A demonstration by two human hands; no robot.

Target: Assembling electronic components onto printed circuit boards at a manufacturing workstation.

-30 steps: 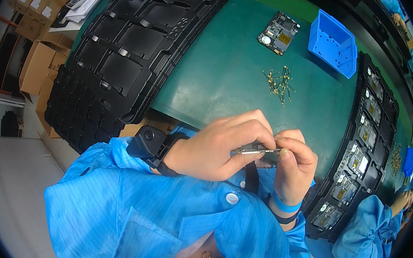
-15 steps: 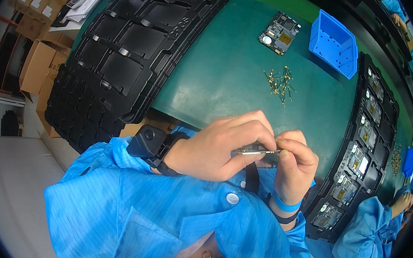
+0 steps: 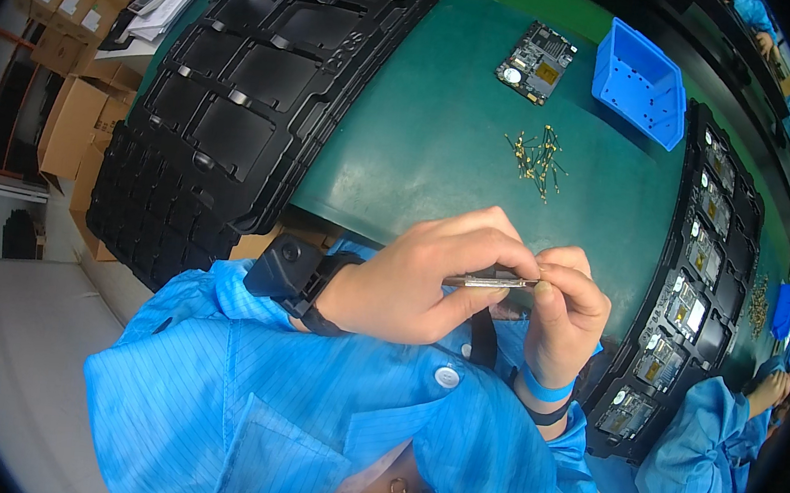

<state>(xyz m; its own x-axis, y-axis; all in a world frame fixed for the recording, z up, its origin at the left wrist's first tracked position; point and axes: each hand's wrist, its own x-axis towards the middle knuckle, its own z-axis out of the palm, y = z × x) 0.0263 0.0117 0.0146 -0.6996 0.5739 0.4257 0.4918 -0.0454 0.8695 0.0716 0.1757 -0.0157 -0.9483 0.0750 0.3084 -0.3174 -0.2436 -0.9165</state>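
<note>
My left hand [image 3: 415,282] is closed on a thin circuit board [image 3: 494,282], seen nearly edge-on, with fingers over the top and the thumb below. My right hand [image 3: 571,311] is pinched at the board's right end; whatever lies between its fingertips is too small to make out. Both hands are above the table's front edge, close to my body. Beyond them on the green mat [image 3: 405,143] lies a loose pile of short black cables [image 3: 538,162] with gold-coloured ends. Farther back, another circuit board [image 3: 536,62] lies flat, a round silvery part on it.
A blue bin [image 3: 641,85] stands at the back right. Black trays [image 3: 260,72] are stacked on the left, their visible pockets mostly bare. On the right, a black tray [image 3: 654,319] carries several boards. Past it, a co-worker's blue sleeve [image 3: 698,461] and hand show.
The board has tilted slightly in my left hand, so more of its long edge shows. My right fingertips have shifted a little at its end. The things on the mat look unchanged.
</note>
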